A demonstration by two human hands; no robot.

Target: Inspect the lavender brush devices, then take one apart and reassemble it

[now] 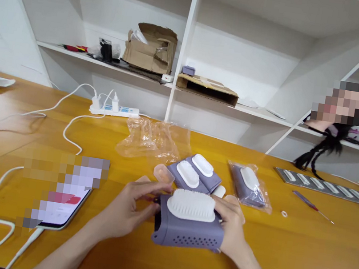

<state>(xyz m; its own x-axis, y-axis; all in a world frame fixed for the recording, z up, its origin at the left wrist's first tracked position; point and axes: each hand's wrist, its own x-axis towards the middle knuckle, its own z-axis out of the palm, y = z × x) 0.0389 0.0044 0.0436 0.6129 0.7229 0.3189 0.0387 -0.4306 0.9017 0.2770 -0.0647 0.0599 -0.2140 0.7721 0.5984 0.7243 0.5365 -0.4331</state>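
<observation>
I hold a purple silicone case (pixel 185 232) with a white bristled brush pad (pixel 192 204) on top, just above the orange table (pixel 298 260). My left hand (pixel 127 210) grips its left end, fingers curled and pinching at the edge. My right hand (pixel 231 225) wraps around its right end. Two more purple cases with white pads (pixel 193 175) lie side by side just beyond my hands. Another one lies sealed in a clear bag (pixel 250 188) to the right. A small clear cap (pixel 163 173) sits by my left fingertips.
A phone (pixel 63 209) on a white cable lies at the left. Crumpled clear plastic bags (pixel 151 141) and a power strip (pixel 114 109) sit farther back. A tray of white pads (pixel 330 187) and a small screwdriver (pixel 312 206) are at the right. White shelves (pixel 180 85) hold cardboard boxes.
</observation>
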